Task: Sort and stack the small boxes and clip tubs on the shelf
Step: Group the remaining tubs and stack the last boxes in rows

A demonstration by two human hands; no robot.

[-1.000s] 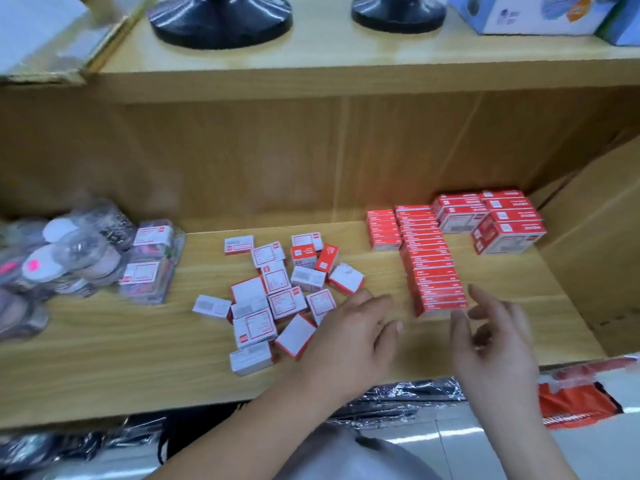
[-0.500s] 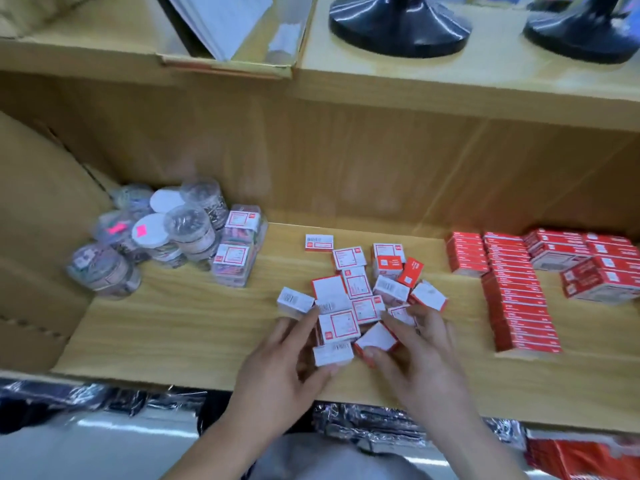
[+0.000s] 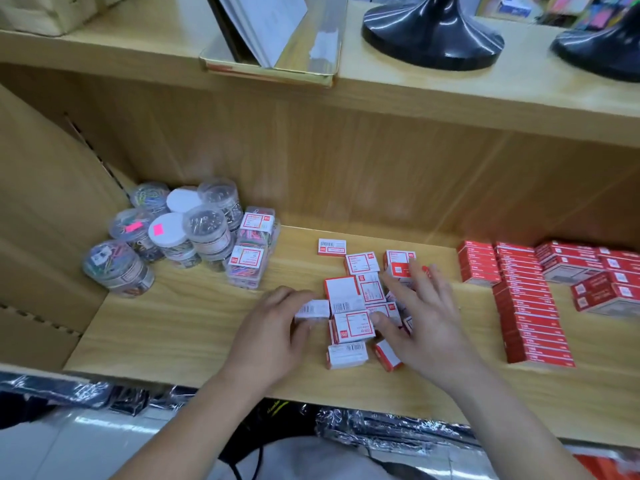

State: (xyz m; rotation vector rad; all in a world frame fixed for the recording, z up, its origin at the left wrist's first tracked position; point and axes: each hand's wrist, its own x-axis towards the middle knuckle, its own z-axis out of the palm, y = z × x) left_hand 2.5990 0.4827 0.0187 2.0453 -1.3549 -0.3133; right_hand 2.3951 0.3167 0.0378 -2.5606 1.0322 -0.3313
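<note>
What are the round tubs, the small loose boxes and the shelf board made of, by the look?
Round tubs: clear glossy plastic, since the clips show through the walls; some lids are opaque white.
Small loose boxes: likely thin printed card, with sharp folded edges, matte red and white faces and barcodes.
Shelf board: wood-grain surface with a slight sheen, probably laminate over board; the core is not visible.

Small boxes [image 3: 353, 327] are showing white faces with red borders and black barcodes; stacked boxes [image 3: 530, 306] are showing solid red. Clear clip tubs [image 3: 204, 226] are displaying multicoloured clips, white lids, and pink stickers. The shelf [image 3: 173, 323] is showing pale woodgrain.
</note>
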